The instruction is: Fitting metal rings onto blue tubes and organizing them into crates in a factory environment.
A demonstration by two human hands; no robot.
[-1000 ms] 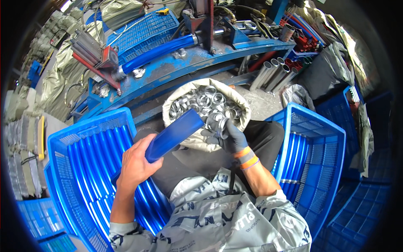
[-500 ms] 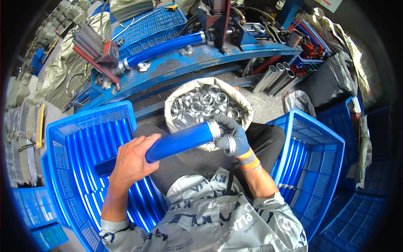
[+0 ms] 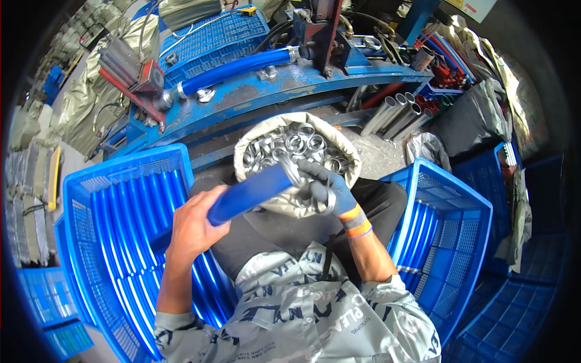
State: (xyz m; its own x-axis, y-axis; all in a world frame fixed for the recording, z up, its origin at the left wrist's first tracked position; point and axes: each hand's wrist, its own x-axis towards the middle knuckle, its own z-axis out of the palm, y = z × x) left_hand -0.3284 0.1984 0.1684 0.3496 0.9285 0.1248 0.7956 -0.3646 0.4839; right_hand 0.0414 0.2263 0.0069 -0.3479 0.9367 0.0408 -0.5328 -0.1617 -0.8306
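My bare left hand is wrapped round a shiny blue tube, which slants up to the right over my lap and is smeared by motion. A silvery metal ring sits on the tube's upper right end. My right hand, in a grey glove with an orange-striped cuff, has its fingertips close to that end; whether they touch it I cannot tell. Its curled lower fingers hold another metal ring. Just beyond both hands stands a pale sack with a rolled rim, full of loose metal rings.
At my left stands a blue crate of blue tubes; another blue crate at my right holds several more. Ahead is a blue metal bench with a blue tube clamped on it. Bare metal pipes lean nearby.
The tube's ringed end has swung left and upward, so the tube tilts more steeply. My right hand has shifted slightly left with it, still holding the loose ring.
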